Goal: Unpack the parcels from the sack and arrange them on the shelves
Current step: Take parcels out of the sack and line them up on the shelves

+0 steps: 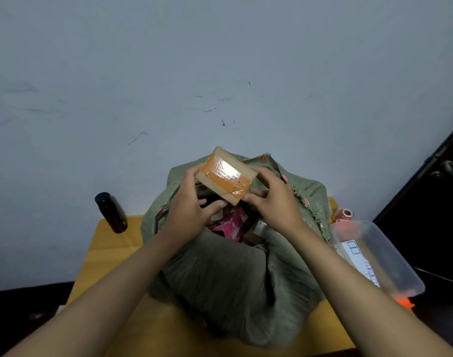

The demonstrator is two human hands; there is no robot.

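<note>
Both hands up at frame centre w/ a small brown cardboard parcel sealed with orange tape (226, 176), lifted just above the open mouth of the grey-green woven sack (235, 266). Left hand (189, 207) curls round its left edge, thumb underneath; right hand (269, 199) pinches the right corner. Sack sits on a yellow cardboard-topped table (112, 251) against a scuffed pale blue wall (168, 73). Open room above; black cylindrical bottle (111, 212) stands left, clear plastic tub (382, 256) touches sack right. Pink packet (229, 225) inside. Tub's label unreadable.
</note>
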